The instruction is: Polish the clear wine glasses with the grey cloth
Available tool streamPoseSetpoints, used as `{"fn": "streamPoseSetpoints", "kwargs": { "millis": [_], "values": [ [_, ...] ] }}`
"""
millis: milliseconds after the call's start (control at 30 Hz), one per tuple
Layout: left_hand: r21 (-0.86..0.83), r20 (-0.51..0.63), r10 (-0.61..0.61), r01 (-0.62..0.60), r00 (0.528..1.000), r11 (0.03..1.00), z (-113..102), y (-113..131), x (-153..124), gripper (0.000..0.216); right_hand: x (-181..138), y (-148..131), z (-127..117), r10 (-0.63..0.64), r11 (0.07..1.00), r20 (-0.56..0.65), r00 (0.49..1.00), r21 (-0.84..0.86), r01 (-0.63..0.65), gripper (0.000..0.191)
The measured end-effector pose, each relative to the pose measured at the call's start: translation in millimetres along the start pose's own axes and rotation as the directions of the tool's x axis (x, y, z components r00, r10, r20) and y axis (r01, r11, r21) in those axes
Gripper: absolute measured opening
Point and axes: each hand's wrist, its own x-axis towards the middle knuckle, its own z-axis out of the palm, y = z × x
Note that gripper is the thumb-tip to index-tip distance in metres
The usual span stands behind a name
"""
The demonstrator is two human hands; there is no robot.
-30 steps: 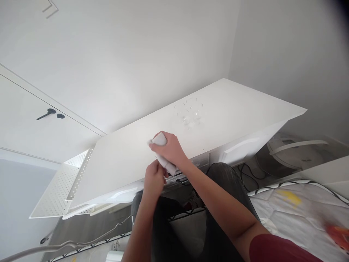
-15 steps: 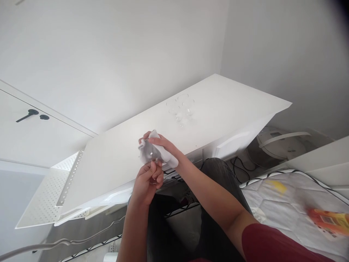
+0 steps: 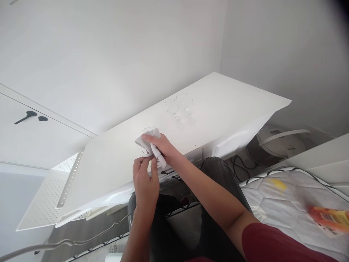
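Note:
My right hand [image 3: 160, 143] is closed on a white cloth [image 3: 144, 142], which hangs in folds in front of its fingers. A clear glass rim [image 3: 148, 128] shows faintly just above the cloth; the rest of that glass is mostly covered. Just below the cloth is my left hand [image 3: 145, 178], its thumb and fingers apart and curved upward near the lower end of the glass. Whether its fingertips touch the glass I cannot tell. Further back on the white tabletop [image 3: 226, 102], several clear stemmed glasses [image 3: 180, 111] stand in a group.
Under the table at right is a lidded bin-like container [image 3: 280, 143] with a white handle and a black cable [image 3: 241, 167]. A quilted pad [image 3: 272, 207] lies at lower right with an orange-red package [image 3: 331, 217]. White pegboard [image 3: 46, 196] edges the left end.
My left hand has loosened from its pinch at the glass and its fingers have spread. The cloth has shifted in my right hand, and the glass now shows less below it.

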Motion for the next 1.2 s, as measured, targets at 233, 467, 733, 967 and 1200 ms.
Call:
{"fn": "streamPoseSetpoints", "kwargs": {
  "millis": [233,467,733,967,1200],
  "values": [
    [-0.186,-0.299,-0.139,0.085,0.944,0.979,-17.2,-12.0,18.4,0.022,0.6,6.2,-8.7,-0.031,0.936,0.004,1.000,-0.350,0.030,0.043],
    [-0.553,-0.063,-0.142,0.084,0.988,0.829,-20.9,-10.9,48.3,0.035,-0.1,12.6,7.8,-0.154,0.534,0.273,0.950,-0.786,0.312,0.033],
    [-0.641,-0.121,-0.059,-0.033,0.991,0.767,-23.2,-14.7,51.7,0.022,-8.1,4.1,4.2,0.150,0.727,0.406,0.901,-0.663,0.178,0.028],
    [-0.650,0.181,-0.026,0.139,0.983,0.747,-36.6,-6.2,73.4,0.017,-9.5,4.8,-1.6,0.400,0.876,0.498,0.769,-0.455,-0.161,0.033],
    [-0.450,-0.372,-0.189,0.002,0.909,0.893,-14.0,11.6,57.0,0.013,-4.7,28.6,25.5,-0.178,0.270,0.073,0.981,-0.955,0.120,0.012]
  ]
}}
